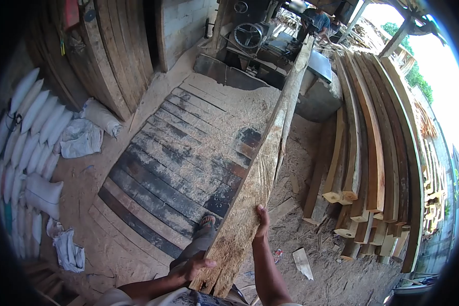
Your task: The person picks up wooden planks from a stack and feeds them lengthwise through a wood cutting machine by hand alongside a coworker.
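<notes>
A long rough wooden board (257,186) runs from my waist up to the machine (278,46) at the top. My left hand (199,268) is closed on its left edge close to the near end, with the thumb lying on top. Farther along, my right hand (262,222) grips the right edge, its fingers partly hidden beneath the wood. The board's far end lies by the machine, near a co-worker (321,23) who is bent over there.
Stacked beams (375,137) stand to the right, their ends facing me. Filled white sacks (30,137) are piled at the left. Sawdust covers floor planks (163,163), with my foot (207,221) at their edge. A wood scrap (302,263) lies on the ground.
</notes>
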